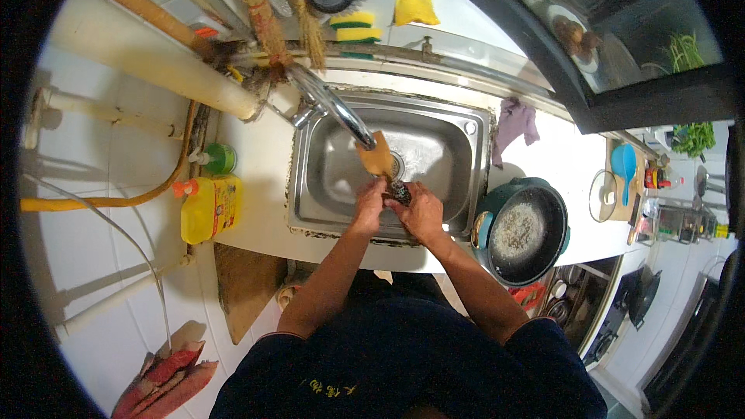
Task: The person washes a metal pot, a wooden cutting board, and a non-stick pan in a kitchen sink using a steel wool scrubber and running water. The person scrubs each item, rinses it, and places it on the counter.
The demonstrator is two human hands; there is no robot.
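Both hands are over the front part of a stainless steel sink (326, 198). My left hand (370, 205) grips the lower end of an orange-tan, flat-headed tool, perhaps a spatula or brush (375, 156), under the chrome faucet (337, 106). My right hand (421, 209) is closed around a dark, mottled object (399, 191) that touches the left fingers; it may be a metal scourer, though its kind is not certain. The fingers hide parts of both things. Behind them lies the sink drain (397, 164). Whether water runs from the faucet cannot be made out.
Right of the sink stands a dark green pot (527, 233) with whitish residue inside; a purple cloth (515, 125) lies behind it. Yellow detergent (210, 209) and a green pump bottle (220, 158) stand left. An open dark-framed window or door (646, 93) juts in at upper right.
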